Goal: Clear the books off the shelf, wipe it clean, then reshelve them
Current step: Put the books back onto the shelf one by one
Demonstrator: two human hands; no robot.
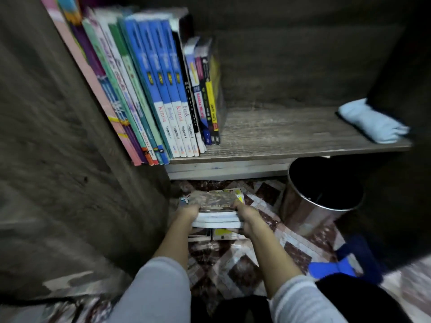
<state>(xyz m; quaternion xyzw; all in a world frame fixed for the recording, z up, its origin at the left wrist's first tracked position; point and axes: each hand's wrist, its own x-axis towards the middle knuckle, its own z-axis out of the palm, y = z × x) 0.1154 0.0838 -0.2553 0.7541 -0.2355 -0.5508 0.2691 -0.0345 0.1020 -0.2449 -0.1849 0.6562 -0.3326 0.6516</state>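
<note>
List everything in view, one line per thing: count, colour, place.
shelf: one, grey-brown wood, centre.
standing books: a row, count unclear, mostly blue, green and pink, shelf's left end.
cloth: one, light blue, shelf's right end.
book stack: several, white edges, held low over the floor.
floor books: few, partly hidden under the stack.
bin: one, shiny metal, floor, right.
blue object: one, floor, lower right; unidentifiable.
left hand: gripping stack's left side.
right hand: gripping stack's right side.

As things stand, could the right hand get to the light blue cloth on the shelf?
Probably not yet. The right hand and left hand are both clamped on a stack of books down near the floor. The path up to the cloth looks open, but the hand is occupied.
</note>
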